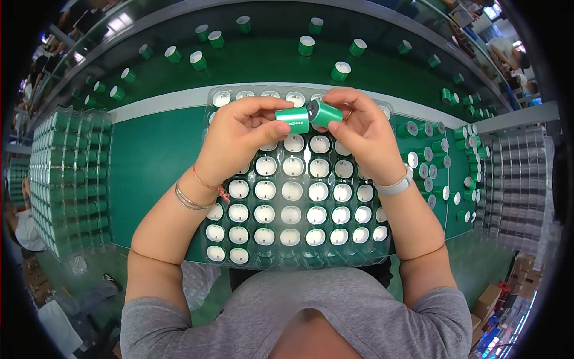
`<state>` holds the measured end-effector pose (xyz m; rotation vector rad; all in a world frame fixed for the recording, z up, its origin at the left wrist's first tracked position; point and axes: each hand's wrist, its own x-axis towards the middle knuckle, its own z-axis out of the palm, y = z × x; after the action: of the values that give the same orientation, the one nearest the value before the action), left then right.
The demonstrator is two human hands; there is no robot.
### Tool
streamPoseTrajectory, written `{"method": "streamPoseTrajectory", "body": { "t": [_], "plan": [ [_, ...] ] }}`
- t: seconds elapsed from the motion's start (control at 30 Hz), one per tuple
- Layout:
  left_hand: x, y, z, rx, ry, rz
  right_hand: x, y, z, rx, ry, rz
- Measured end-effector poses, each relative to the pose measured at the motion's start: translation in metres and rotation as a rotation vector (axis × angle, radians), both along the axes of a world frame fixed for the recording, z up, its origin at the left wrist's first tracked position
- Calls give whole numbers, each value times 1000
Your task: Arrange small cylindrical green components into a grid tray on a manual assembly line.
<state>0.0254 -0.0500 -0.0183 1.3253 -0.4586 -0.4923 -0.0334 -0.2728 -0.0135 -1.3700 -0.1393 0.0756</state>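
Note:
Above the far part of a transparent plastic tray (278, 262), my two hands each hold a small green cylinder with their ends close together. My left hand (233, 127) pinches one green cylinder (293, 121), lying sideways with light lettering on its side. Between the thumb and fingers of my right hand (368, 134) is the other green cylinder (327, 113), tilted, its dark end facing left. Whether the two ends touch, I cannot tell. Below my hands, the tray holds rows of green cylinders with white tops (265, 190). Several pockets along its near edge hold no cylinder.
Beyond a pale rail, white-topped cylinders (306, 45) stand scattered on a green belt (263, 66). Stacked filled trays (72, 179) rise at the left. Loose cylinders (426, 154) lie to the right, beside a stack of transparent trays (514, 185). Other people appear at the edges.

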Motion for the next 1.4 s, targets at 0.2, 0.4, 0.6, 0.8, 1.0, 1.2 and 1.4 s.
{"method": "streamPoseTrajectory", "body": {
  "t": [0.2,0.4,0.6,0.8,1.0,1.2,1.4],
  "plan": [
    [0,1,2,25,30,-1,-2,4,-6,-107,-211,5],
    [0,-3,2,14,38,-5,0,0,-6,-190,-288,15],
    [1,-5,4,33,34,1,1,-2,-7,-252,-280,13],
    [2,-5,0,94,9,-15,1,-4,-9,-237,-295,20],
    [-1,-15,1,175,92,28,0,-12,-14,-209,-282,38],
    [3,-11,13,211,214,-17,-4,-8,-4,-166,-83,86],
    [7,-11,6,192,306,0,-4,-8,-1,-197,6,126]
  ]
}}
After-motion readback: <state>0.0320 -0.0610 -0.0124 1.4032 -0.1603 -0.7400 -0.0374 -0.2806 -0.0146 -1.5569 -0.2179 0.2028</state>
